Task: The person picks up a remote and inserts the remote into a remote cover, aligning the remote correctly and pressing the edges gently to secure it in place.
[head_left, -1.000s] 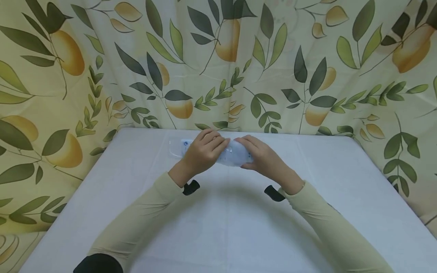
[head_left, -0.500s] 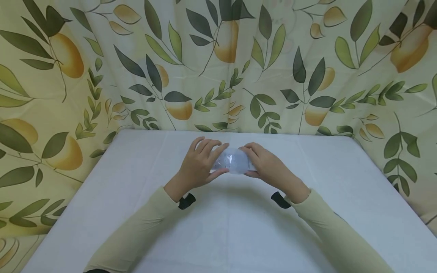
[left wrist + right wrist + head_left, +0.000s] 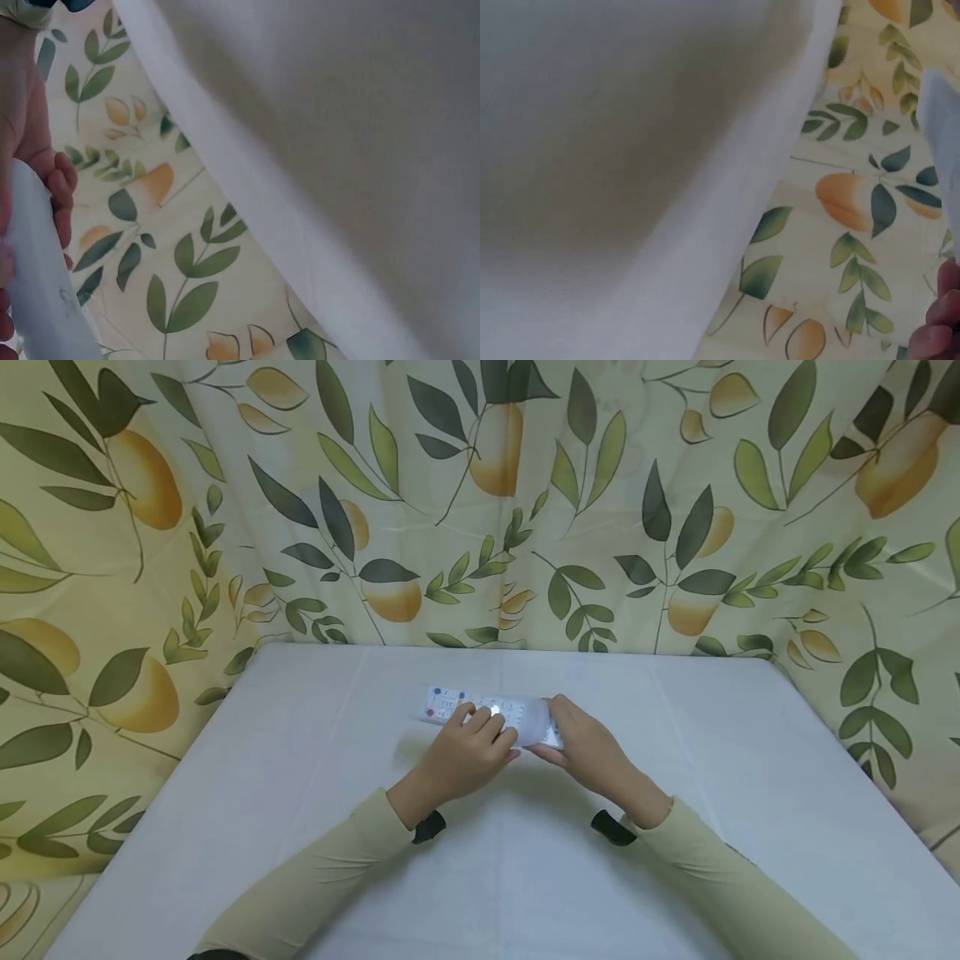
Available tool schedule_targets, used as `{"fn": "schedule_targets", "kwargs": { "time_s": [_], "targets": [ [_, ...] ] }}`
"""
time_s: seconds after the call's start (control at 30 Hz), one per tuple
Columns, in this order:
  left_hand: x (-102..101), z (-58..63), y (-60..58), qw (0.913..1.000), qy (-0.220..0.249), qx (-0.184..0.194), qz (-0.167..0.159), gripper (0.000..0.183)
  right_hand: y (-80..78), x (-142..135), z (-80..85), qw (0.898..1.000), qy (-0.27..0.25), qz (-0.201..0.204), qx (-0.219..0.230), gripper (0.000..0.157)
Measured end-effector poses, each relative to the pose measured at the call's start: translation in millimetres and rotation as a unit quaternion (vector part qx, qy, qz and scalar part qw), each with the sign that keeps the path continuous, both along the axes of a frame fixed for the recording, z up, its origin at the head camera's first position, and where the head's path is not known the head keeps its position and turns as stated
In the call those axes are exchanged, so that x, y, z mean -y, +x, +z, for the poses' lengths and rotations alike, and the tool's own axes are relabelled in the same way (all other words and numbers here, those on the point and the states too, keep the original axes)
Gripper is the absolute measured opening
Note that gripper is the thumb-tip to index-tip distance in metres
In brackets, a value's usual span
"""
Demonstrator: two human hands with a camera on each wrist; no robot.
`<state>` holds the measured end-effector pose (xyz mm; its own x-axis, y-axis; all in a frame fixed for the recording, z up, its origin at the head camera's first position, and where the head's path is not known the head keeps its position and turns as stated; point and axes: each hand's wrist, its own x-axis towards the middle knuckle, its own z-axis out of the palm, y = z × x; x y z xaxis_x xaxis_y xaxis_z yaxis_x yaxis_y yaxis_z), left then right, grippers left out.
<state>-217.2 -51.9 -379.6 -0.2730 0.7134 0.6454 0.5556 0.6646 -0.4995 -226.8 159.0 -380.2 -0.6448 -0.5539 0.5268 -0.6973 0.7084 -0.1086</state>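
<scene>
A white remote control (image 3: 442, 703) with small buttons, some blue and one red, is held raised in front of me, its button side toward the head camera. A smooth translucent covering (image 3: 531, 723) shows over its right part. My right hand (image 3: 592, 745) grips the right end, thumb along the near edge. My left hand (image 3: 472, 752) has its fingers curled over the lower middle of the remote, with the thumb at the near edge, hiding some buttons. In the left wrist view the remote (image 3: 45, 262) appears as a plain white side; the right wrist view catches one pale end (image 3: 941, 142).
A white-covered table (image 3: 495, 877) lies beneath both arms. Behind it hangs a cloth (image 3: 585, 527) printed with leaves and yellow fruit. Dark bands sit at both wrists.
Both hands have come slightly toward me. The remote has turned so that its buttons now show. My left hand has moved from around its left part to the lower edge, fingers more curled.
</scene>
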Motion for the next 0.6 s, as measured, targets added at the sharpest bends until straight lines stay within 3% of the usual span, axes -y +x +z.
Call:
{"fn": "schedule_targets", "kwargs": {
  "time_s": [0.13, 0.37, 0.5, 0.6],
  "targets": [
    [-3, -2.5, 0.0, 0.9998, 0.011, 0.003, 0.016, 0.010, 1.2, -1, 6.7, 0.998, -0.015, 0.009, 0.056, 0.052],
    [-4, -0.8, 0.6, 0.9976, 0.064, 0.026, 0.004, 0.011, 2.4, -1, 12.2, 0.999, -0.025, 0.020, 0.039, 0.054],
    [-5, 5.2, 2.4, 0.9946, 0.088, 0.045, -0.033, 0.011, 10.0, 6, 10.6, 0.997, -0.048, -0.012, 0.067, 0.053],
    [-7, 9.4, 3.4, 0.9926, 0.085, 0.038, -0.078, 0.010, 16.8, 11, 9.9, 0.992, -0.072, -0.030, 0.098, 0.050]
  ]
}}
